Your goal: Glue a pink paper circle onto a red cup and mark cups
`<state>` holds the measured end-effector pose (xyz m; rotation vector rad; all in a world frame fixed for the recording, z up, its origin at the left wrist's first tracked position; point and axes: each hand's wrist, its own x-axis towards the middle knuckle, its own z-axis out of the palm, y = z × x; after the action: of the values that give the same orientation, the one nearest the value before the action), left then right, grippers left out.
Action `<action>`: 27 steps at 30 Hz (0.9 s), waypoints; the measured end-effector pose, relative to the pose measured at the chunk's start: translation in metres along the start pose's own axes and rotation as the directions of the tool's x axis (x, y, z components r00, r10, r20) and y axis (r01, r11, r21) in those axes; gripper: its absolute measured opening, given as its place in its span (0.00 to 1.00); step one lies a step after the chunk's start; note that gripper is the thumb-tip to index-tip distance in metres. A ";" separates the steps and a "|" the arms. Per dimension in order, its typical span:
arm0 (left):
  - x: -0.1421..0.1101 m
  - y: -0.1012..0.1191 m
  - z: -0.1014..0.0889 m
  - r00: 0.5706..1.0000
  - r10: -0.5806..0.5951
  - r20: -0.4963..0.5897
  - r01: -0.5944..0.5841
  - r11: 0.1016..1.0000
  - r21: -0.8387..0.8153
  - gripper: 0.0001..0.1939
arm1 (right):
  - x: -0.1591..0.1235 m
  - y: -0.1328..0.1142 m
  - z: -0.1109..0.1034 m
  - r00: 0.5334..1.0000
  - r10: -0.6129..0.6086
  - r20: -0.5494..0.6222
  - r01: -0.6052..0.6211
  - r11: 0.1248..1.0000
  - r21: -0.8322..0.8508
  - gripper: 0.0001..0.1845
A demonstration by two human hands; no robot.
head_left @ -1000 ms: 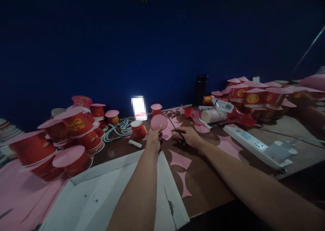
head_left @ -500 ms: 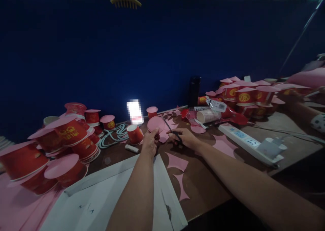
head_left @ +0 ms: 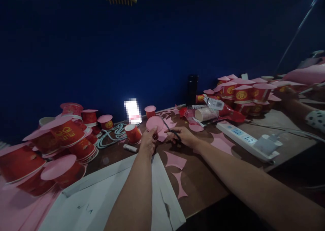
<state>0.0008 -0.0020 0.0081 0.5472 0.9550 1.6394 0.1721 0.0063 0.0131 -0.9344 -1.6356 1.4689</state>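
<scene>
Between the thumb and fingers of my left hand is a round pink paper disc, tilted toward me. My right hand is closed round the dark handles of a pair of scissors, whose blades point up and left beside the disc's right edge. Whether the blades touch the paper I cannot tell. Below the hands lie pink paper offcuts with curved edges. Just left of the disc a red paper cup leans on the table, and a white glue-stick-like tube lies in front of it.
Red cups topped with pink discs are piled at left and right. A white tray lies under my left forearm. A power strip, a black bottle and a stack of cups stand around. Another person's sleeve shows at right.
The whole view has shifted slightly left. My left hand still holds the disc and my right hand the scissors, with little visible movement between them.
</scene>
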 end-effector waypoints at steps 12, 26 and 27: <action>0.000 -0.001 0.001 1.000 -0.004 -0.022 0.004 1.000 0.002 0.21 | -0.002 -0.002 -0.001 1.000 -0.020 0.021 0.020 1.000 -0.006 0.24; 0.000 0.000 -0.001 0.999 -0.041 0.023 0.041 0.999 0.012 0.21 | -0.002 -0.004 0.000 1.000 -0.018 0.015 0.019 0.999 -0.031 0.22; 0.000 0.000 -0.001 0.999 -0.038 0.018 0.038 0.999 0.011 0.21 | -0.003 -0.006 0.000 1.000 -0.015 0.014 0.015 1.000 -0.026 0.23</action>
<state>-0.0002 -0.0023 0.0069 0.5474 0.9555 1.5935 0.1730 0.0033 0.0186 -0.9266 -1.6722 1.4503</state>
